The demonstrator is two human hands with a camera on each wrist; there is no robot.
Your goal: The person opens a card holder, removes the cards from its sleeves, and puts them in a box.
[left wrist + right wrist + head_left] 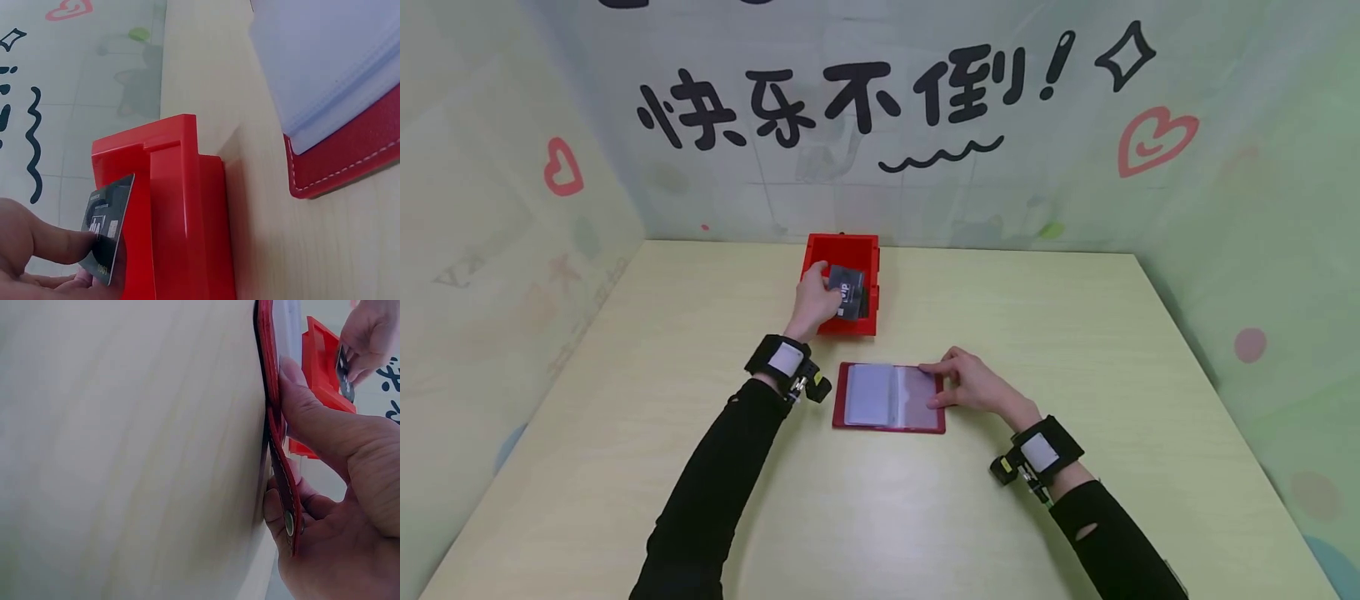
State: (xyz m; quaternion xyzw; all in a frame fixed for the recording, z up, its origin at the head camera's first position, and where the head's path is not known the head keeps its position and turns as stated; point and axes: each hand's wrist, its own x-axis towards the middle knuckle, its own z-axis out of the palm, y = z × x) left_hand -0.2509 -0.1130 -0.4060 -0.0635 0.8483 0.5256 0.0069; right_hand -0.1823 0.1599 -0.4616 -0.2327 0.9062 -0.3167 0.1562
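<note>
My left hand [814, 298] pinches a dark card [850, 292] printed with pale lettering, holding it over the red plastic box [842, 327]. In the left wrist view, the thumb lies across the face of the card [111, 215], tilted beside the box rim [189, 206]. An open red card holder [871, 397] with clear plastic sleeves lies flat on the table. Its right edge is held by my right hand [979, 385]. Seen from the right wrist, the thumb presses on the sleeve side, and fingers lie around the strap [285, 478] with its metal snap.
The light wooden table [910, 508] meets a printed back wall [850, 196] just behind the red box. Side walls [1240, 250] stand to the left and right. The card holder lies in front of the box, with a narrow gap between them.
</note>
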